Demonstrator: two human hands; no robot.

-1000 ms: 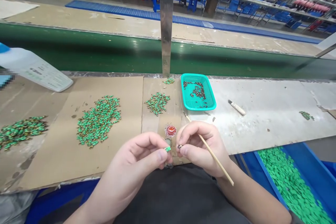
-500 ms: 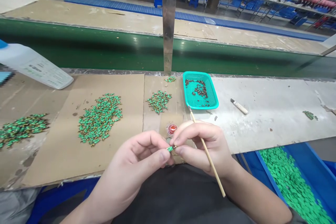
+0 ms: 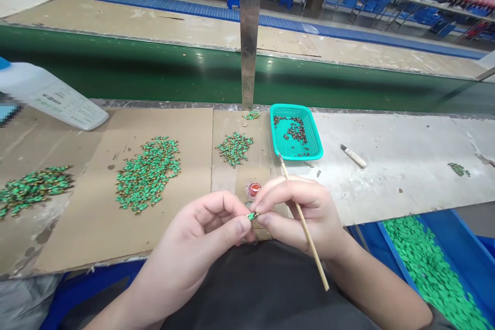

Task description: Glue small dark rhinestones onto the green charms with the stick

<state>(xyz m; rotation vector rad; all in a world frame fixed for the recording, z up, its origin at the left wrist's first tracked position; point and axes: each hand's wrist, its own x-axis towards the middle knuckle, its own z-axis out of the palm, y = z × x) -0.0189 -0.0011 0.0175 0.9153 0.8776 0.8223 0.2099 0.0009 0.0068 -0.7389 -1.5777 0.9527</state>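
Observation:
Between the thumb and forefinger of my left hand (image 3: 211, 237) is a tiny green piece with dark and gold ends (image 3: 252, 216). My right hand (image 3: 299, 214) pinches the other end of this piece with thumb and forefinger. A thin wooden paintbrush (image 3: 309, 240) also rests in my right hand, its tip pointing away toward the basket. Just beyond my fingertips sits a small pot of red paste (image 3: 253, 189), partly hidden by the right hand. Several matching green pieces lie in a pile (image 3: 234, 149) farther back on the cardboard.
A teal basket (image 3: 275, 136) holds small dark bits. Larger green piles lie left, one on cardboard (image 3: 149, 175), another farther out (image 3: 36, 188). A white bottle (image 3: 58, 95) leans in at left. A short white-handled tool (image 3: 353, 156) lies right. Below, a blue bin (image 3: 460, 237) contains green pieces.
The green piece has turned slightly between my fingertips, and its dark end shows differently. Both hands stay nearly in place; the brush's rear end has shifted slightly left.

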